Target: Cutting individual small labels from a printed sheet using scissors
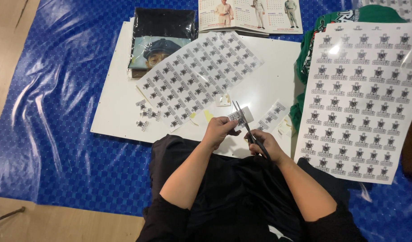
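Observation:
My left hand point(218, 130) pinches a small strip of printed stickers point(241, 116) over the white board point(116, 103). My right hand point(265, 143) grips black-handled scissors point(244, 123), whose blades are spread around the strip's edge. A partly cut sticker sheet point(197, 74) lies on the board just beyond my hands. Several cut-out stickers point(145, 114) lie loose at that sheet's left corner. Another short strip point(271, 115) rests to the right of the scissors.
A full sticker sheet point(356, 98) lies at the right over green cloth point(304, 58). A folded dark shirt in plastic point(161, 36) and a printed calendar page point(250, 15) sit at the far edge. Blue tarp point(58, 112) covers the floor.

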